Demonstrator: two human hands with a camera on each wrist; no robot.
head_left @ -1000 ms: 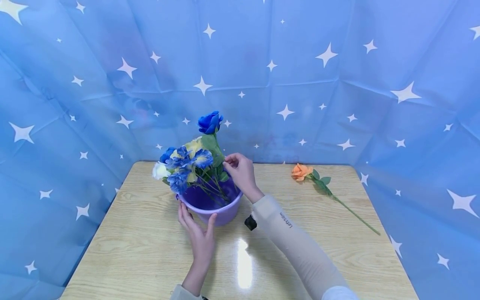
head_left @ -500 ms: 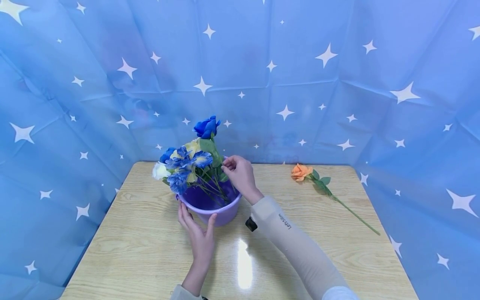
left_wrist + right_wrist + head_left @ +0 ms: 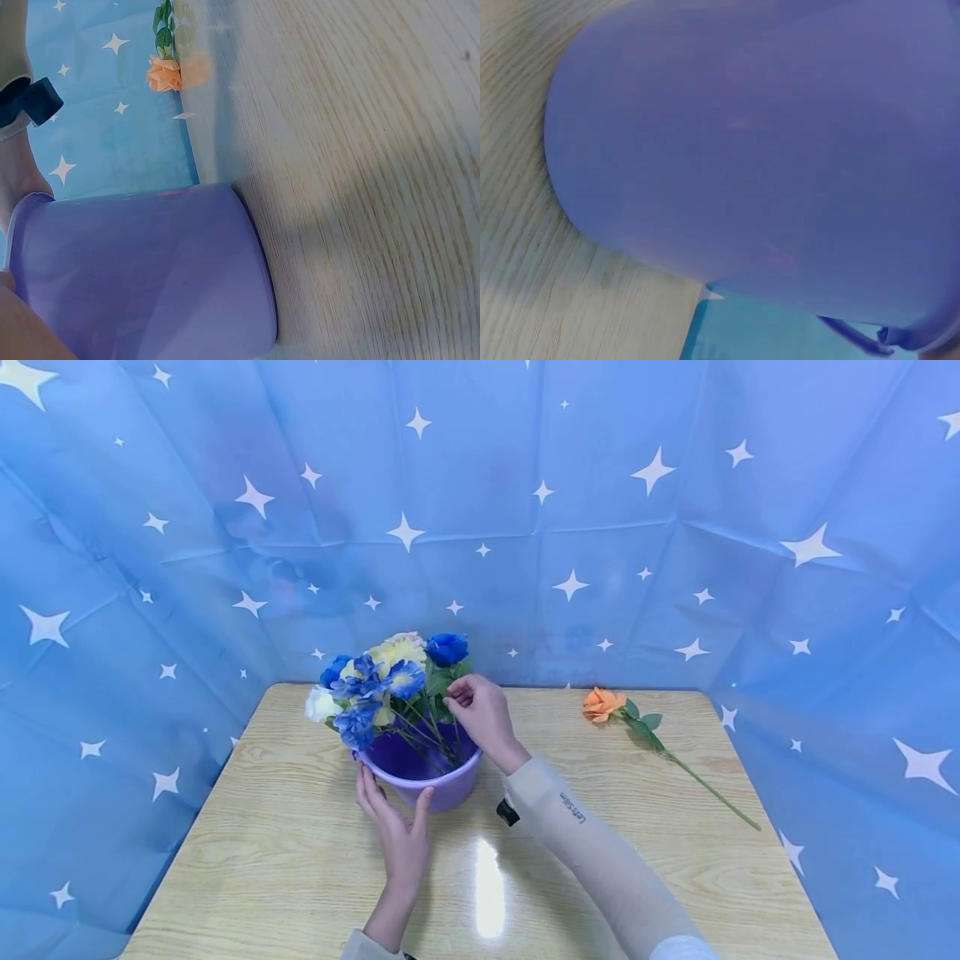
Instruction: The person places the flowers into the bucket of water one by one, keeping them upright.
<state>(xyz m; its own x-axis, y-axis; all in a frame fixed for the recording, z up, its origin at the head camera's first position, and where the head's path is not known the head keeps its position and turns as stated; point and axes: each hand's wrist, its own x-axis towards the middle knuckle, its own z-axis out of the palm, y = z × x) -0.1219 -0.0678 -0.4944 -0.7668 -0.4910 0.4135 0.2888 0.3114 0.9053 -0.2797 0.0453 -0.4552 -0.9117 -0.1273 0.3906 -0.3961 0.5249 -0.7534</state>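
Note:
In the head view a purple bucket [image 3: 442, 793] stands on the wooden table, holding several artificial flowers. Blue-and-yellow irises [image 3: 358, 724] and a white flower [image 3: 321, 702] lean left; pale yellow blooms [image 3: 401, 650] rise behind. A dark blue rose [image 3: 447, 649] stands at the bucket's back right. My left hand [image 3: 397, 839] holds the bucket, thumb at the front and fingers along its left side. Over the right rim, my right hand [image 3: 486, 714] has curled fingers beside the rose's leaves; I cannot tell whether they still pinch its stem. Both wrist views mostly show the bucket's wall [image 3: 142, 270].
An orange rose [image 3: 603, 703] lies on the table's right side, its long green stem pointing toward the front right. Behind the table [image 3: 247, 860] hangs a blue curtain [image 3: 487, 485] with white stars. The bucket's handle [image 3: 855, 337] shows in the right wrist view.
The dark blue rose first dips slightly left, then drops lower and swings right, close above my right hand. That hand shifts only slightly. My left hand and the bucket stay put.

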